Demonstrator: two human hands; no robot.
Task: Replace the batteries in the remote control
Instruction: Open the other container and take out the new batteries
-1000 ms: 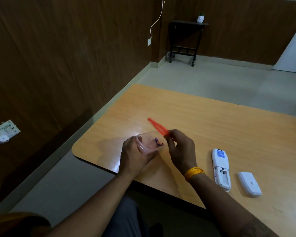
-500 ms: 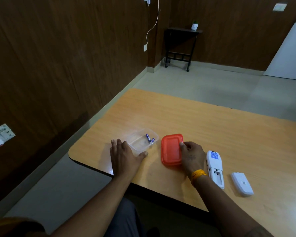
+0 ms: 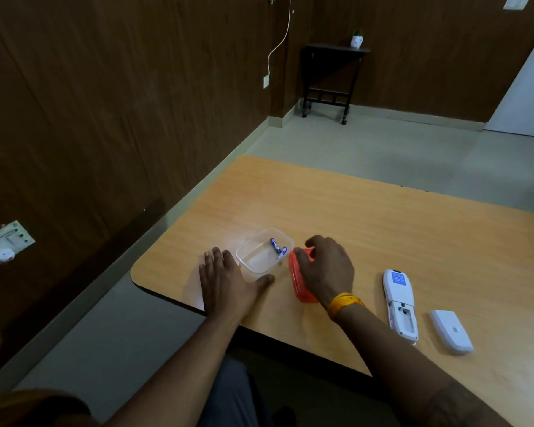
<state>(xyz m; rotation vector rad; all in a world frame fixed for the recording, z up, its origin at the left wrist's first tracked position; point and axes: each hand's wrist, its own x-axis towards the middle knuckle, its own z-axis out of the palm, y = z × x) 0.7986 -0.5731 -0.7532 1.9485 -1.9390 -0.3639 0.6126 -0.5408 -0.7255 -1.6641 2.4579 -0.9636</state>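
Observation:
A clear plastic container [image 3: 251, 268] stands near the table's front left corner with two blue batteries [image 3: 277, 248] inside. My left hand [image 3: 225, 282] lies flat beside it, the thumb against its front wall. The red lid [image 3: 301, 292] lies flat just right of the container, and my right hand [image 3: 327, 266] is over it with fingers curled and apart, fingertips near the container's right rim. The white remote [image 3: 399, 303] lies face down to the right, its battery compartment open and empty. Its white battery cover [image 3: 450, 331] lies further right.
The wooden table [image 3: 352, 211] ends close in front of me and at the left, beside a brown panelled wall. A small black side table [image 3: 330, 75] stands in the far corner. A wall socket [image 3: 7, 245] is at the left.
The red lid went from held up in my right hand to lying flat on the table. My right hand has since shifted left over it toward the container. My left hand stays beside the container.

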